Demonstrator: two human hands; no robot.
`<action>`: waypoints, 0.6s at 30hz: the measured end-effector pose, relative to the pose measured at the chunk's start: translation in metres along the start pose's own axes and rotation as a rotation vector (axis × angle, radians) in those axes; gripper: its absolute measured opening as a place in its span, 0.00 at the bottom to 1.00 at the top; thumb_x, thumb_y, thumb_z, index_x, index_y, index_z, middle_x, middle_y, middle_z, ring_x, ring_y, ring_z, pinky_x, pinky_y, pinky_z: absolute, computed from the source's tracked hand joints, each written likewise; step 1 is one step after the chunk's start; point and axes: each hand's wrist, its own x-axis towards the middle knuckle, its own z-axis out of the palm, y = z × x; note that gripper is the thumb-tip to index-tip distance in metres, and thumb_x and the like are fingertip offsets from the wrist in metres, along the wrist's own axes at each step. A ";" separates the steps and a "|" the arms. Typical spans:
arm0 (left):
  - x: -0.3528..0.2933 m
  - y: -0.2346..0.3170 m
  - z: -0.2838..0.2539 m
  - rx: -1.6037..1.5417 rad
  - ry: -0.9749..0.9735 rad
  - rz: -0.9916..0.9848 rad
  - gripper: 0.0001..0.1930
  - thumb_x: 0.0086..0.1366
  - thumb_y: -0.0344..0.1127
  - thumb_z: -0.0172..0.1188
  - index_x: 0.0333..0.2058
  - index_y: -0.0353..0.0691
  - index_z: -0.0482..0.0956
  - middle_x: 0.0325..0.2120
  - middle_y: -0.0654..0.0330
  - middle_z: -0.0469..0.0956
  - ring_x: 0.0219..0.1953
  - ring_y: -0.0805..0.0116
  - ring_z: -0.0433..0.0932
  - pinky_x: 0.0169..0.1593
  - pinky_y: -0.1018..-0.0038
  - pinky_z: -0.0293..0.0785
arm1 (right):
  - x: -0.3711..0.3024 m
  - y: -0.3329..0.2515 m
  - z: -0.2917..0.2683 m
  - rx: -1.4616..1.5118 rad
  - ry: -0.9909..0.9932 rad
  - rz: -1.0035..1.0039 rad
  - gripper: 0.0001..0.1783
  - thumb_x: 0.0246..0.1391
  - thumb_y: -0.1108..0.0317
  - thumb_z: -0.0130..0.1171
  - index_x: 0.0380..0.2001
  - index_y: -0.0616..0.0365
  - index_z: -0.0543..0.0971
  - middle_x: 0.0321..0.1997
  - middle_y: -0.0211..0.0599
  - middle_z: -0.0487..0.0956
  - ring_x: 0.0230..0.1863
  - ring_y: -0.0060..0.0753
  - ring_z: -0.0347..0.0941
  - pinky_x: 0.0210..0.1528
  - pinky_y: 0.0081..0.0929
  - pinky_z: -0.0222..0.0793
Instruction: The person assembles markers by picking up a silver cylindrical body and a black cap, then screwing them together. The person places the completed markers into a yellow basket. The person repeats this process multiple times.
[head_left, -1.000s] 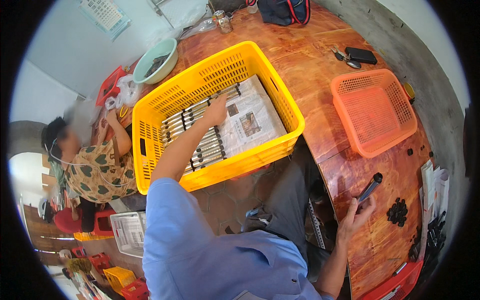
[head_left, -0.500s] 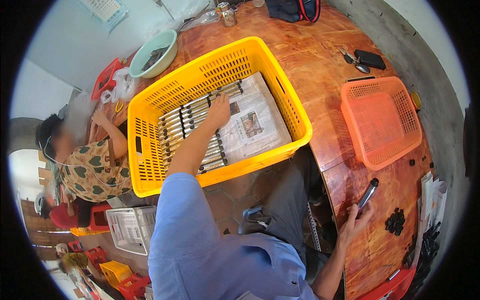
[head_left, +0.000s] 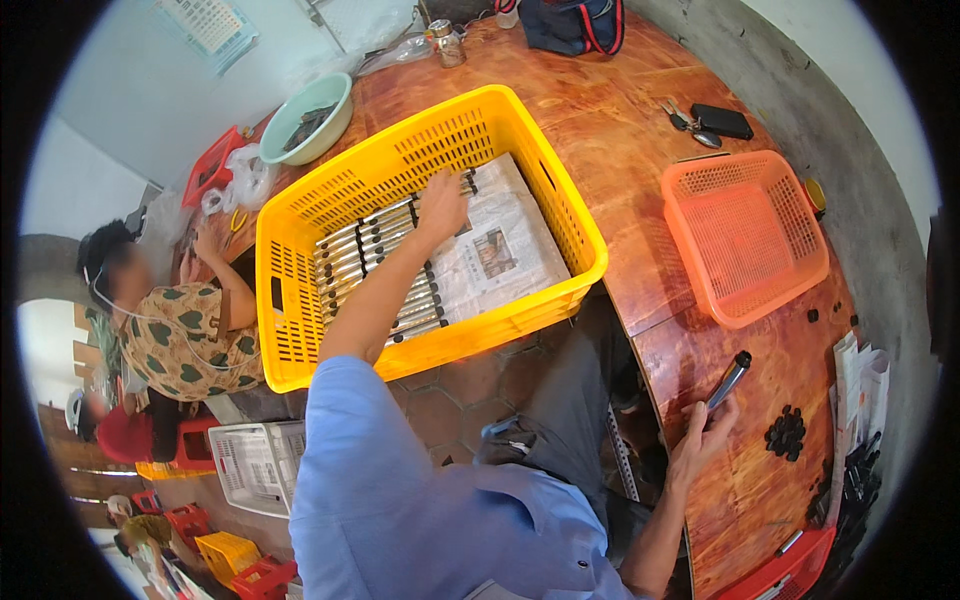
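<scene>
My left hand [head_left: 443, 208] is inside the yellow crate [head_left: 430, 358], at the far end of a row of silver tubes [head_left: 345, 262] with black ends. Its fingers curl down over the last tubes, and the hand itself hides what they grip. Newspaper [head_left: 515, 240] lines the crate beside the tubes. In my right hand [head_left: 705, 440], over the right part of the table, is one silver tube [head_left: 728, 381] with a black end. The tube tilts up and away, held between thumb and fingers.
On the table [head_left: 620, 170] stand an orange basket [head_left: 745, 240] and a green bowl [head_left: 335, 120] of dark pieces. Black caps [head_left: 786, 433] lie in a pile at right, above a red basket [head_left: 800, 570]. A person [head_left: 185, 325] sits at left near a white crate [head_left: 262, 465].
My left hand has shifted slightly farther into the crate, and its fingers have curled. The right hand keeps its tube almost in place. The whole view has shifted a little.
</scene>
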 end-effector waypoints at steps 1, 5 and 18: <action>0.009 0.033 -0.023 -0.107 0.048 0.056 0.24 0.63 0.32 0.62 0.56 0.30 0.71 0.54 0.41 0.71 0.58 0.39 0.68 0.61 0.56 0.65 | -0.002 -0.002 -0.001 -0.011 -0.001 -0.001 0.21 0.65 0.70 0.55 0.58 0.63 0.67 0.45 0.39 0.76 0.38 0.25 0.71 0.43 0.23 0.69; -0.002 0.157 -0.122 -0.454 0.028 0.321 0.17 0.64 0.32 0.63 0.50 0.34 0.78 0.42 0.48 0.79 0.44 0.54 0.79 0.47 0.64 0.75 | -0.020 -0.017 0.015 0.135 -0.105 -0.071 0.23 0.66 0.67 0.56 0.60 0.62 0.65 0.41 0.37 0.77 0.34 0.22 0.72 0.39 0.20 0.68; -0.175 0.317 -0.144 -1.236 -0.406 0.118 0.18 0.60 0.34 0.71 0.46 0.32 0.81 0.43 0.51 0.80 0.48 0.58 0.80 0.53 0.67 0.75 | -0.042 -0.027 0.037 0.191 -0.425 -0.347 0.31 0.66 0.68 0.55 0.65 0.69 0.57 0.54 0.50 0.73 0.49 0.37 0.75 0.52 0.30 0.72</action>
